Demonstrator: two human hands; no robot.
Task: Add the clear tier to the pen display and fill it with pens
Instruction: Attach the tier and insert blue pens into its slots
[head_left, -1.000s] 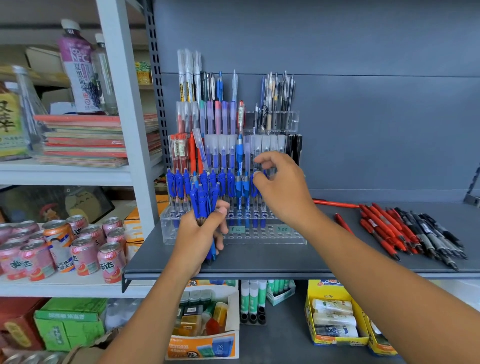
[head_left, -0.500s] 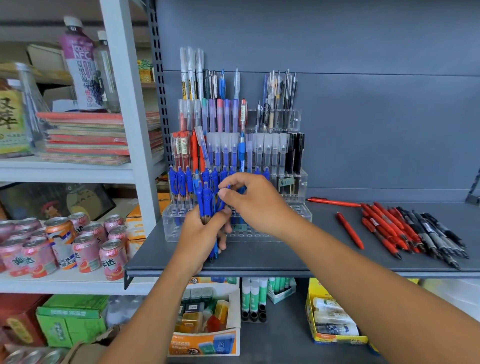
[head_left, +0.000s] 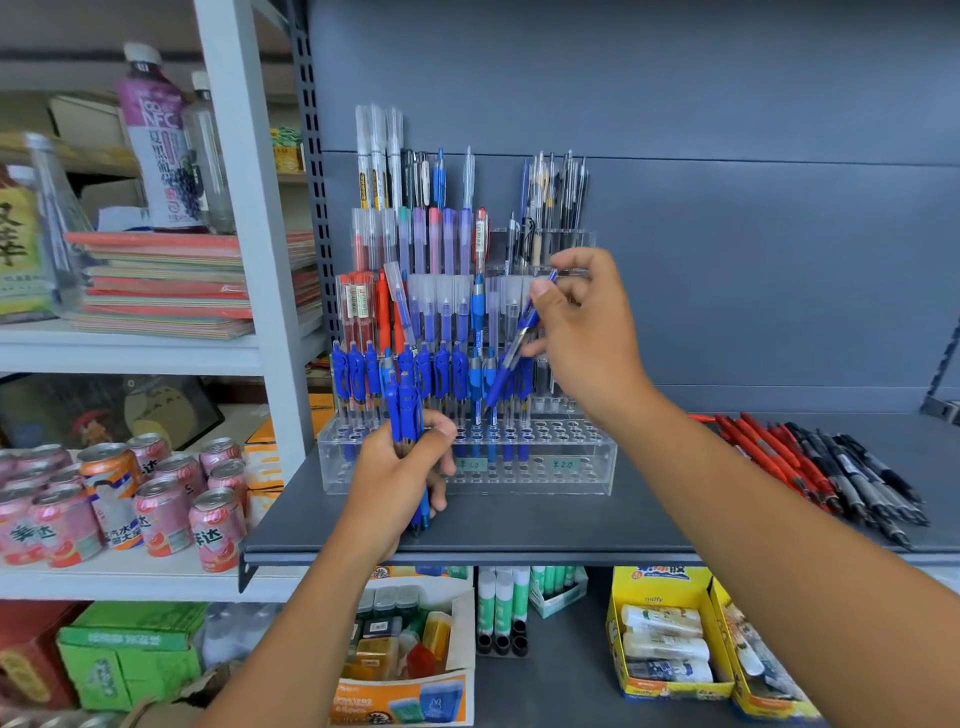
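A stepped pen display (head_left: 452, 249) stands against the back panel of the grey shelf (head_left: 571, 525). In front of it sits the clear tier (head_left: 566, 470), a perforated acrylic block with a row of blue pens standing along its back holes. My left hand (head_left: 400, 480) grips a small bunch of blue pens (head_left: 405, 410) upright in front of the tier's left half. My right hand (head_left: 582, 327) pinches a single blue pen (head_left: 511, 348), tilted, its tip pointing down toward the tier's middle holes.
Loose red pens (head_left: 763, 452) and black pens (head_left: 857, 473) lie on the shelf to the right. Drink cans (head_left: 156, 499) crowd the white shelf at left, with notebooks and bottles above. Boxes of glue sticks and stationery sit on the lower shelf.
My right hand took one blue pen from the bunch in my left hand and lifted it up and to the right, above the tier. My left hand stayed put.
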